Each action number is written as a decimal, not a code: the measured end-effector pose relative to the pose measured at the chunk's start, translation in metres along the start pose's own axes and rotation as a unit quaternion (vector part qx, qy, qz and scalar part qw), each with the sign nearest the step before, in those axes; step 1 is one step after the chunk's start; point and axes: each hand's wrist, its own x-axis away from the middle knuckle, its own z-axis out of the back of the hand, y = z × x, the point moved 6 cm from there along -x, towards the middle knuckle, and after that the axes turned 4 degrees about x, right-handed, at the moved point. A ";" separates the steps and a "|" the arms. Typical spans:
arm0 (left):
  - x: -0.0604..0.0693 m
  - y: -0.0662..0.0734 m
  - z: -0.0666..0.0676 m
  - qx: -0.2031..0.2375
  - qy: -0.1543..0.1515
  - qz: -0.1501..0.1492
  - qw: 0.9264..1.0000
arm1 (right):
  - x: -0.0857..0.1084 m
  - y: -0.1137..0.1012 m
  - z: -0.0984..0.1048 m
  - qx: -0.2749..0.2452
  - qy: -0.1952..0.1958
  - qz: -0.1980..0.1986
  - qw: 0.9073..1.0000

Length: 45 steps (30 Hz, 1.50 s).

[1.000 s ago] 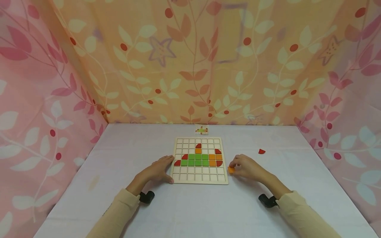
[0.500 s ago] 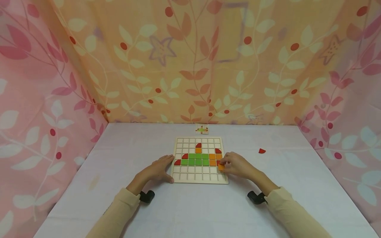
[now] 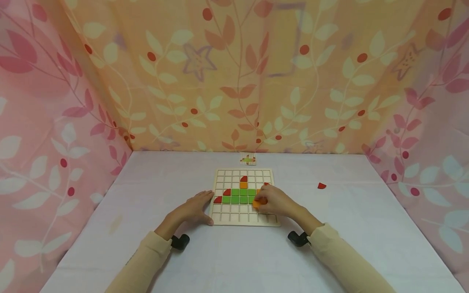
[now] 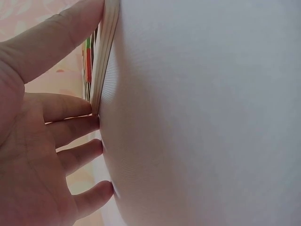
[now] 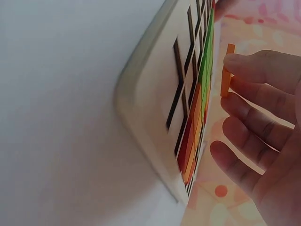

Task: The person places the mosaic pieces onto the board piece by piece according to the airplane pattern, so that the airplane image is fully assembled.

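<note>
A wooden grid board [image 3: 234, 218] lies on the table, with green squares [image 3: 239, 195], orange squares and red quarter-round tiles set in its cells. My left hand [image 3: 192, 209] rests at the board's left edge, thumb and fingers spread and fairly straight; in the left wrist view the thumb and fingertips touch the edge. Over the right part of the board, my right hand [image 3: 276, 202] pinches an orange square tile [image 5: 227, 70] between thumb and fingers. The right wrist view shows this tile held above the board surface. That hand hides several tiles on the board's right side.
One loose red quarter-round tile [image 3: 321, 186] lies on the table to the right of the board. A small pattern card [image 3: 248, 159] lies behind the board. Floral cloth walls [image 3: 234, 81] stand at the back and both sides of the white tabletop [image 3: 227, 260].
My right hand has moved left with the orange tile, from beside the board's right edge to over its right columns. The left hand has stayed put.
</note>
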 end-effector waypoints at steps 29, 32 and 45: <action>0.000 -0.002 -0.001 0.002 0.001 -0.008 1.000 | -0.030 -0.029 -0.028 0.060 -0.048 -0.005 0.997; 0.000 -0.001 0.000 0.003 0.002 -0.009 1.000 | -0.029 -0.030 -0.027 0.057 -0.044 -0.004 0.997; 0.000 -0.001 0.000 0.008 0.001 -0.009 1.000 | -0.027 -0.029 -0.022 0.051 -0.050 -0.014 0.997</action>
